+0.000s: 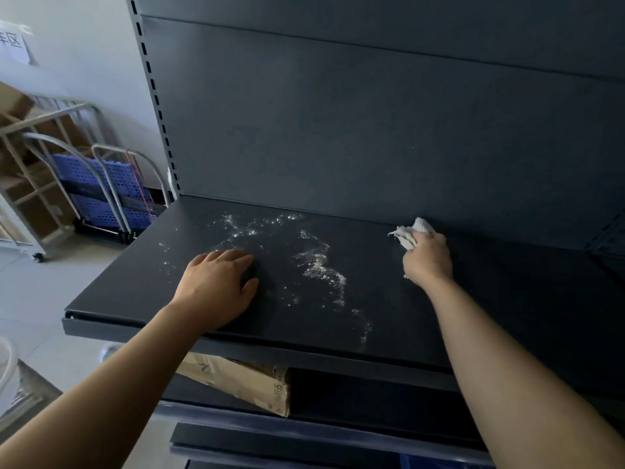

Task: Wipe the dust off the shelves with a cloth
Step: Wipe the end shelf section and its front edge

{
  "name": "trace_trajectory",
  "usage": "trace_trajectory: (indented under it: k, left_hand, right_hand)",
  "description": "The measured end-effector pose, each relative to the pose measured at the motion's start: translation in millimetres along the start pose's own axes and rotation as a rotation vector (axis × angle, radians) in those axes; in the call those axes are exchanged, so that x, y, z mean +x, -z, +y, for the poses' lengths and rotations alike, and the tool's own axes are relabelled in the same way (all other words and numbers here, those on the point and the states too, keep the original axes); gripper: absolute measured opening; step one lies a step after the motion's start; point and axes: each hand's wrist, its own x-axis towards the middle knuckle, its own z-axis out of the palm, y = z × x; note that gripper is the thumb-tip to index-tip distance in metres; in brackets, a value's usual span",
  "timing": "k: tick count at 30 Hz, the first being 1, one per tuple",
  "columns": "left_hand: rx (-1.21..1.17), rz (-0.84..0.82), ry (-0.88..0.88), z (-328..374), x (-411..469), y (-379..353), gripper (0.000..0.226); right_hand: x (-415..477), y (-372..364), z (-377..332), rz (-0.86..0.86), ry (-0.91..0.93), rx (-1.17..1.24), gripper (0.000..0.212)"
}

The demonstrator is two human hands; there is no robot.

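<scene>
A dark grey metal shelf (142, 286) runs across the middle of the view. White dust (318, 265) lies scattered over its centre, from the back toward the front edge. My left hand (216, 286) rests flat on the shelf, palm down, fingers apart, just left of the dust. My right hand (427, 260) is closed around a crumpled white cloth (411, 231) and sits on the shelf near the back panel, to the right of the dust. The cloth sticks out above my fingers.
The dark back panel (372, 123) rises behind the shelf, with a slotted upright (159, 106) at its left. A cardboard box (247, 384) lies on the lower shelf. Folded blue trolleys (105, 191) and a metal rack (30, 170) stand on the tiled floor at left.
</scene>
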Motion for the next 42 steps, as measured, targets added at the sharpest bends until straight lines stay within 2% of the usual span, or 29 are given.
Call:
trace_trajectory:
  k: [5, 7, 9, 11, 13, 17, 20, 24, 28, 30, 32, 34, 36, 38, 40, 42]
  left_hand:
    - [-0.041, -0.01, -0.011, -13.8, -12.5, 1.3, 0.051]
    - [-0.056, -0.018, -0.024, -17.1, -16.3, 3.1, 0.05]
    - [-0.061, -0.026, -0.041, -21.5, -19.3, 5.8, 0.05]
    - [-0.068, -0.032, -0.058, -28.3, -22.5, 9.4, 0.05]
    - [-0.076, -0.031, -0.071, -38.2, -26.0, 13.2, 0.049]
    - [-0.067, -0.023, -0.091, -59.1, -31.4, 17.2, 0.047]
    - [-0.074, -0.042, -0.104, -65.9, -35.8, 16.1, 0.046]
    - [-0.063, -0.022, -0.12, -67.0, -42.6, 8.9, 0.048]
    - [-0.082, -0.011, -0.134, -69.6, -46.2, 5.6, 0.051]
    - [-0.091, -0.013, -0.145, -72.4, -47.1, 5.4, 0.051]
    - [-0.101, -0.025, -0.157, -75.6, -47.0, 6.3, 0.051]
    - [-0.111, -0.048, -0.171, -78.2, -46.2, 8.5, 0.051]
    - [-0.112, -0.065, -0.182, -81.3, -46.0, 11.8, 0.05]
    - [-0.105, -0.066, -0.19, -85.2, -46.7, 14.1, 0.049]
    - [-0.096, -0.06, -0.19, -89.3, -48.0, 14.7, 0.048]
    - [-0.097, -0.056, -0.184, -91.6, -49.5, 14.3, 0.046]
  right_hand:
    - [-45.5, -39.5, -59.2, -0.023, 0.212, -0.046, 0.051]
    - [-66.8, -53.0, -89.4, -0.079, 0.257, -0.055, 0.046]
    - [-83.2, -59.9, -112.9, -0.174, 0.302, 0.04, 0.046]
    - [-90.3, -55.2, -121.9, -0.236, 0.285, 0.179, 0.048]
    - [-89.2, -39.1, -112.7, -0.159, 0.249, 0.242, 0.049]
    - [-84.8, 10.5, -47.6, 0.045, 0.07, 0.176, 0.057]
    - [-111.4, 20.3, -19.0, 0.079, -0.047, 0.077, 0.054]
    - [-145.2, -9.8, -48.1, 0.033, 0.028, -0.057, 0.055]
    - [-168.7, -46.9, -107.7, -0.021, 0.122, -0.057, 0.053]
    - [-184.5, -56.6, -134.9, -0.067, 0.181, 0.015, 0.051]
    - [-194.0, -56.1, -146.7, -0.116, 0.196, 0.209, 0.05]
    - [-196.4, -44.5, -144.7, -0.03, 0.168, 0.34, 0.052]
    - [-189.9, -30.3, -123.0, 0.098, 0.11, 0.371, 0.056]
    - [-184.6, -15.6, -92.1, 0.156, -0.021, 0.263, 0.053]
    - [-183.8, -9.8, -69.4, 0.119, -0.105, 0.085, 0.053]
    - [-191.2, -19.1, -72.9, 0.096, -0.039, -0.014, 0.057]
